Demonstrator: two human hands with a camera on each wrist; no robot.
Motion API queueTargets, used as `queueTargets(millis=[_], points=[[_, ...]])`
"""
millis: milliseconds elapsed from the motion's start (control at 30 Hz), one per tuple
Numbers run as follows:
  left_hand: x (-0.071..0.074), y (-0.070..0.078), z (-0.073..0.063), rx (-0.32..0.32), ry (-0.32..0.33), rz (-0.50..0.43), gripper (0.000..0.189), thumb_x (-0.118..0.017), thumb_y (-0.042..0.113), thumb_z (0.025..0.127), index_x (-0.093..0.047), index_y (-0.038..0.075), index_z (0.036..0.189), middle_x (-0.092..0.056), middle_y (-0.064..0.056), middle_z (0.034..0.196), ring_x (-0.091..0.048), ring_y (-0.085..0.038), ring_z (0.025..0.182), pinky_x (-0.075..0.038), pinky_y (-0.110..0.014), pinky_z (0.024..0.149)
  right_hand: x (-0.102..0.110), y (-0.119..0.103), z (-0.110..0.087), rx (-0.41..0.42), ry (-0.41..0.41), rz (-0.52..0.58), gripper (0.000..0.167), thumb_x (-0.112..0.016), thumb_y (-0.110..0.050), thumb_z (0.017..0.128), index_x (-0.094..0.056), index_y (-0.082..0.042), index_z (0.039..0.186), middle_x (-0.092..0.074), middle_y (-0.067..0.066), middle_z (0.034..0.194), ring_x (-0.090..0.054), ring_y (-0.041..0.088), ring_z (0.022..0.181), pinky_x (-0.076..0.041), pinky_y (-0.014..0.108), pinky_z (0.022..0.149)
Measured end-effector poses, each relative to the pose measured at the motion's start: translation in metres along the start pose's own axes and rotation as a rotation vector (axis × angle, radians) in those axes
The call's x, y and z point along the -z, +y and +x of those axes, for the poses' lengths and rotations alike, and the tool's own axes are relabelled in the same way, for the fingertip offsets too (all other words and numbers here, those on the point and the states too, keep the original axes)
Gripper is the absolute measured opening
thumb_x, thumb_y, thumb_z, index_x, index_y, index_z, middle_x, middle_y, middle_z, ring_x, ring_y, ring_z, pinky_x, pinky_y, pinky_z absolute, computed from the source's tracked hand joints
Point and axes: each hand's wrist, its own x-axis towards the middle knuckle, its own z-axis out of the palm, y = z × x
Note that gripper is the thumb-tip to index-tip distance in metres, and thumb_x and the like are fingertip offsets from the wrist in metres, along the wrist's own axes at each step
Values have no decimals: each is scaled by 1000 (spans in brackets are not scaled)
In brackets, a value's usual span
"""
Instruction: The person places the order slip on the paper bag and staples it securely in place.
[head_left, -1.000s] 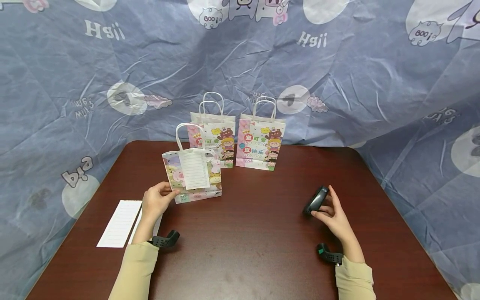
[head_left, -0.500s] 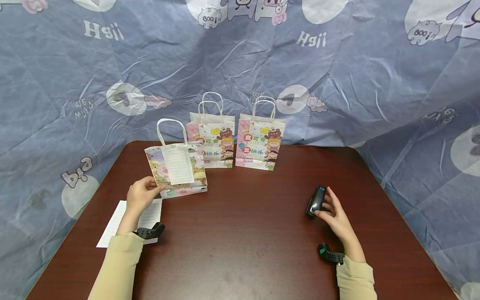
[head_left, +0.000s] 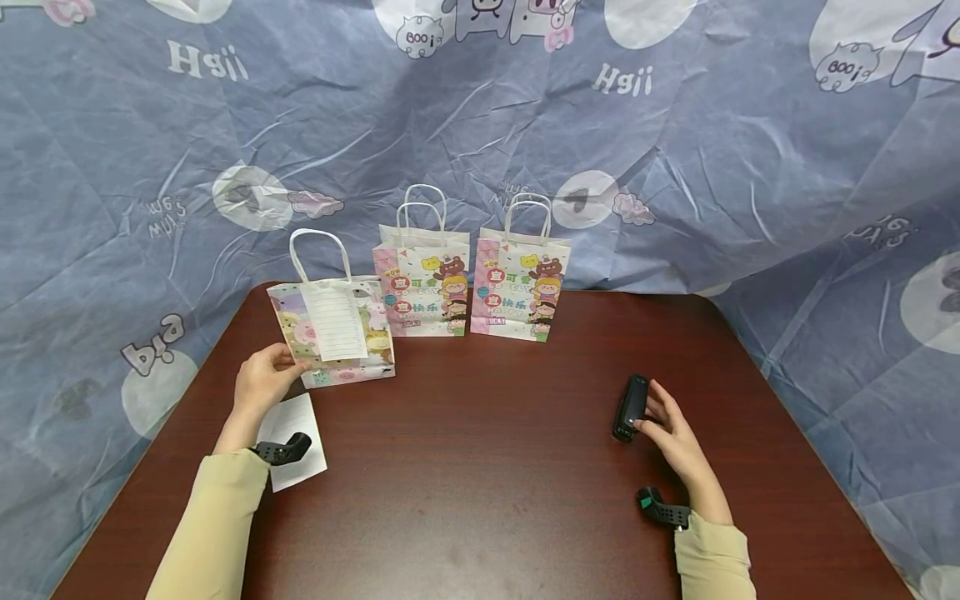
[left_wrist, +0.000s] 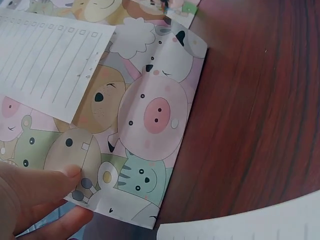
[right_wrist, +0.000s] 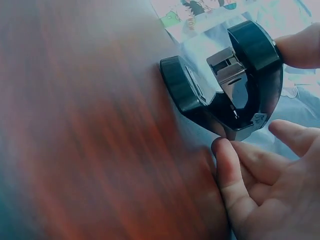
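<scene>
My left hand [head_left: 262, 383] pinches the lower left edge of a small paper gift bag [head_left: 381, 354] printed with cartoon animals. In the left wrist view the thumb [left_wrist: 45, 185] lies on the bag's front, with fingers behind it. A lined paper slip [head_left: 335, 321] lies against the front of this bag, below its white handle. Over on the right, my right hand [head_left: 671, 437] holds a black stapler [head_left: 632, 408] between thumb and fingers. Seen from the right wrist, the stapler [right_wrist: 260, 55] has its two arms apart, with metal parts between them.
Two pink and white gift bags [head_left: 423, 292] [head_left: 520, 287] stand upright at the table's back edge, against a blue printed cloth [head_left: 480, 125]. A white paper slip [head_left: 300, 450] lies on the brown table [head_left: 480, 467], partly under the left wrist from the head view.
My left hand has carried the animal-print bag left and slightly back, uncovering the pink and white bag behind it. The right hand stays nearly in place, with the stapler turned a little more upright.
</scene>
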Motion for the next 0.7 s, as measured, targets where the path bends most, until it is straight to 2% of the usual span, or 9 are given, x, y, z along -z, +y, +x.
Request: queueTargets(millis=[133,333,533,567,700], points=[[4,-3,5,1,-2,9,26,-71,18,83,-64,-2,98,-68,-21,93,-65,-37,86,-45,-39,64,1,-1,0,-22,-13,-14,72,-52,-8,94,-8,-8,151,-24,30,146,-23,45,132,-32,6,80],[9,-8,12,4,-9,21,28,-71,19,84,-63,-3,98,-67,-24,95,-64,-39,89,-45,-45,69,3,-4,0,-49,-31,-35,71,-51,-9,95,-8,-11,151,-22,28,148,-23,43,133,-33,9,82],[9,-12,20,29,-9,13,29,-69,18,86,-61,-4,102,-66,-24,99,-63,-40,91,-44,-40,66,3,-6,0,-56,-40,-57,71,-50,-12,95,-7,-9,151,-21,28,148,-23,42,133,-34,11,84],[9,-12,21,35,-7,12,29,-69,18,86,-61,-5,102,-66,-25,99,-63,-40,92,-44,-39,66,3,-6,0,-56,-41,-64,71,-50,-13,96,-7,-9,151,-21,28,148,-24,43,133,-35,14,86],[8,-14,25,59,-2,7,31,-68,18,86,-59,-5,105,-65,-26,102,-61,-40,94,-44,-43,69,3,-3,0,-46,-42,-91,69,-49,-13,96,-7,-7,151,-22,30,147,-25,44,132,-36,20,89]])
